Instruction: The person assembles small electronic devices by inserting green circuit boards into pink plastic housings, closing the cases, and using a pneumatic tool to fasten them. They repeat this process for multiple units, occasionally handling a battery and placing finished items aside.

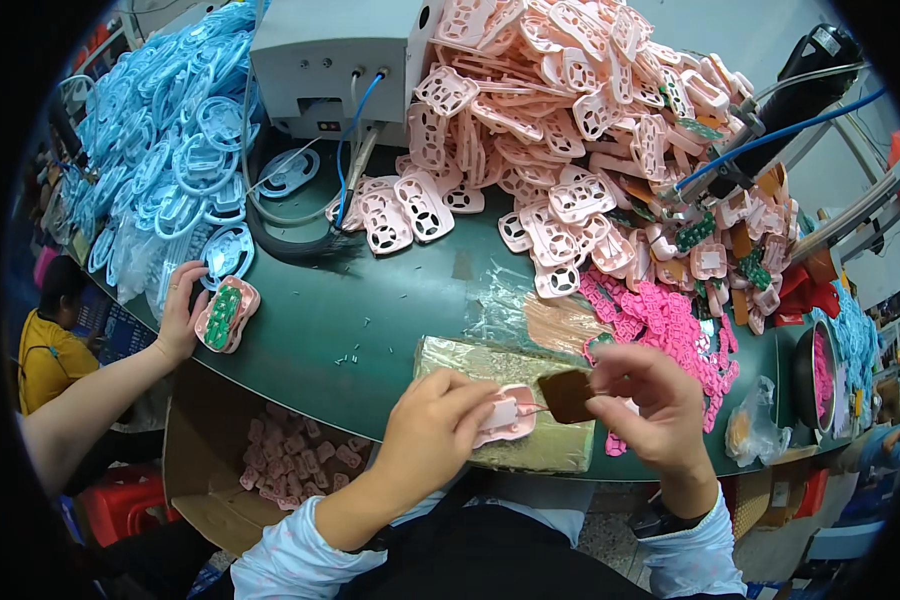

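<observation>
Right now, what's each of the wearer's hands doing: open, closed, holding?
Left hand: closed, holding pink casing.
Right hand: closed, pinching brown board.

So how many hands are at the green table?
3: your left hand holding a pink case, your right hand holding a brown piece, and a co-worker's hand at the left. More may be hidden.

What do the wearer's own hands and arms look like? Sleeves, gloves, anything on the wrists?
Left hand and right hand: both ungloved. Left sleeve and right sleeve: pale blue, faintly patterned. A dark item shows at the right wrist, too unclear to identify.
</observation>
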{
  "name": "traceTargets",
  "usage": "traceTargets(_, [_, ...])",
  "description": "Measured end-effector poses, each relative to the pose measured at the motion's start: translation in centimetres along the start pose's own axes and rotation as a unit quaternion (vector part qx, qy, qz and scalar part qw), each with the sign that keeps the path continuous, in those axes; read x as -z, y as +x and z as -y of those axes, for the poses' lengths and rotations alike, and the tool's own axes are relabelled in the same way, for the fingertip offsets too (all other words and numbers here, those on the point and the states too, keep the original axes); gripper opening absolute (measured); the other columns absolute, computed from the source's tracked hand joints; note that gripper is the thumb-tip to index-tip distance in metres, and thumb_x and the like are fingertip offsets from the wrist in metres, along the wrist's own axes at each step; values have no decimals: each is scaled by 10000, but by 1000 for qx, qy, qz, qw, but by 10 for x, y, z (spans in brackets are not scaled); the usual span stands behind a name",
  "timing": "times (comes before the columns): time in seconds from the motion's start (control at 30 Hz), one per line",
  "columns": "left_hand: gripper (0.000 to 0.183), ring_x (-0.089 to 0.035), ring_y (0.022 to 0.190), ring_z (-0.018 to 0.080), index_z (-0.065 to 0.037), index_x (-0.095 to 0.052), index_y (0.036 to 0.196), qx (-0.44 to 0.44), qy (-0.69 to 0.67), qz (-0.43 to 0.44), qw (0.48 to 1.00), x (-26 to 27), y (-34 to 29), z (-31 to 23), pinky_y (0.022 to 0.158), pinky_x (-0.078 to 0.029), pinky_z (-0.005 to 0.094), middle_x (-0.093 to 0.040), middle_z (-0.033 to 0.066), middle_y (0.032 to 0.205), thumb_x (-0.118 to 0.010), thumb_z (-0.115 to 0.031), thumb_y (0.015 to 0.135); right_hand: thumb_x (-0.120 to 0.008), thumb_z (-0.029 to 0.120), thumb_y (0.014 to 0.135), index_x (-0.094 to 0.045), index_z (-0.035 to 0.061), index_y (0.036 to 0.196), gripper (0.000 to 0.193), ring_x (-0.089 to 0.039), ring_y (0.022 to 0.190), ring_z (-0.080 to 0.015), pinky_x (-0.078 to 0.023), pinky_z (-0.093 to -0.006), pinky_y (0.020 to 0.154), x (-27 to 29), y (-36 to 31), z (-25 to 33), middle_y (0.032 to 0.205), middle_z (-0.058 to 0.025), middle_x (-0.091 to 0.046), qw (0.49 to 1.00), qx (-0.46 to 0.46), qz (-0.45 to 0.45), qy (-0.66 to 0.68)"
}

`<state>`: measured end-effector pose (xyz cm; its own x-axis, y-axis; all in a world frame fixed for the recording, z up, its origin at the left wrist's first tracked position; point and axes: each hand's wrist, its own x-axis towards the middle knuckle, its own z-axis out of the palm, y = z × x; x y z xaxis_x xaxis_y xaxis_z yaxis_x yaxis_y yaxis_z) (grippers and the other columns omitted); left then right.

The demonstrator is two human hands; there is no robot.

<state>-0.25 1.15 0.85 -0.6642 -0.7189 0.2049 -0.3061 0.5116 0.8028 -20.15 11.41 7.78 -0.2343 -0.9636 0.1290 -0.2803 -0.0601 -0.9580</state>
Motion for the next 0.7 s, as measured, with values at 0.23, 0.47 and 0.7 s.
traceTargets(0.23, [218,-565,816,148,9,-641,1072,80,-216,48,972,25,11,-5,718,-459,266,-577,94,950,-547,-59,887,-589,-119,691,-672,102,932,338,-572,811,-242,-440,-323,736,2,24,9,947,-66,-605,940,187,191,-212])
traceTargets(0.47, [489,-549,759,111,-47,-491,1292,83,-354,132,922,31,19,-13,647,-472,233,-543,90,1037,-653,-109,836,-584,-82,768,-674,42,956,242,-604,914,-219,-474,-314,796,-4,46,-15,974,-74,-627,965,90,247,-22])
traceTargets(0.7, [371,-484,709,144,-62,-635,1057,-189,54,-1,981,28,19,-22,628,-451,249,-540,71,914,-682,52,708,-636,117,864,-638,-8,1010,192,-608,735,-69,-493,-212,610,-13,51,-26,876,-59,-661,968,-192,153,58])
